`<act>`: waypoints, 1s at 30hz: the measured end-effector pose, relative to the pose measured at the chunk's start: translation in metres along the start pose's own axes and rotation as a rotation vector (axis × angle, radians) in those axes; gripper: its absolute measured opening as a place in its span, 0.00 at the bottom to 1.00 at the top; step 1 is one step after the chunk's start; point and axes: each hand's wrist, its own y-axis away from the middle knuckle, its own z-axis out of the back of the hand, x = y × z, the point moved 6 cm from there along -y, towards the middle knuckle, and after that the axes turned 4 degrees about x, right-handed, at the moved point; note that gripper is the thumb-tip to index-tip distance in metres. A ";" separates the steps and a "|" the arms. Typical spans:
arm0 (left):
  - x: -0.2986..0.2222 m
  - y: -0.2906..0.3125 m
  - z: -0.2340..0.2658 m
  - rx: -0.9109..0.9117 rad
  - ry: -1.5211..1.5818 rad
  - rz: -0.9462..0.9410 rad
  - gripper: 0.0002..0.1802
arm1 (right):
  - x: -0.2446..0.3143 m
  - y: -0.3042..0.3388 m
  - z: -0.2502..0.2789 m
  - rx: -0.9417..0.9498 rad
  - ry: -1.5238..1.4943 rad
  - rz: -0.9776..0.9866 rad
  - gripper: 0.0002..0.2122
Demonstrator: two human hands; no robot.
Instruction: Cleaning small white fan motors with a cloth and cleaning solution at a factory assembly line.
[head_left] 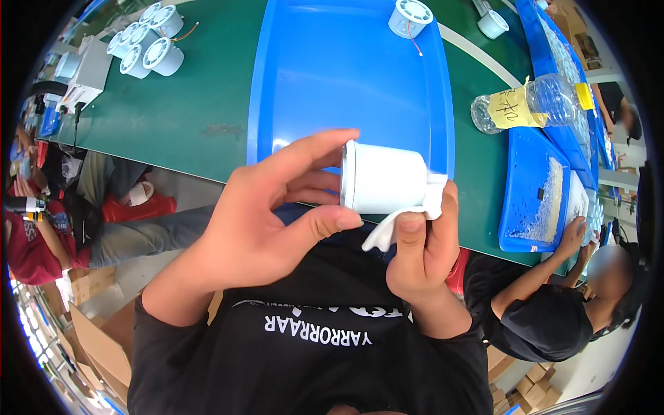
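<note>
A white cylindrical housing [387, 178] lies on its side in the air, in front of my chest and over the near edge of the bench. My left hand [266, 214] grips its rimmed left end between thumb and fingers. At the opposite end, my right hand [427, 252] pinches a white cloth [387, 234] and presses it against the housing. One corner of the cloth hangs loose below the thumb. The housing's left end face is turned away from view.
Beyond my hands lies a blue tray [346, 76], with one white vented unit [409, 19] trailing a thin wire. Several similar units [164, 57] cluster at far left. A clear bottle [491, 114] lies at right, near a blue bin [515, 200]. A person [546, 315] works at right.
</note>
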 end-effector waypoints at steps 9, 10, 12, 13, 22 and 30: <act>-0.016 -0.003 0.002 0.000 -0.627 -0.357 0.41 | -0.013 -0.009 0.005 0.010 -0.398 -0.388 0.20; -0.007 0.000 0.003 -0.069 -0.343 -0.241 0.43 | -0.012 -0.008 0.005 0.010 -0.401 -0.382 0.20; -0.006 -0.001 0.006 -0.022 -0.248 -0.184 0.45 | 0.005 -0.012 0.012 -0.072 -0.160 -0.088 0.13; 0.002 -0.002 0.006 0.027 -0.020 -0.017 0.43 | 0.006 -0.010 0.013 -0.045 -0.131 -0.072 0.11; -0.011 -0.007 -0.002 0.042 -0.346 -0.211 0.38 | -0.002 -0.003 0.007 0.057 -0.053 -0.294 0.20; 0.002 0.005 0.007 0.027 -0.438 -0.261 0.39 | -0.047 -0.012 -0.012 -0.058 -1.155 -0.923 0.21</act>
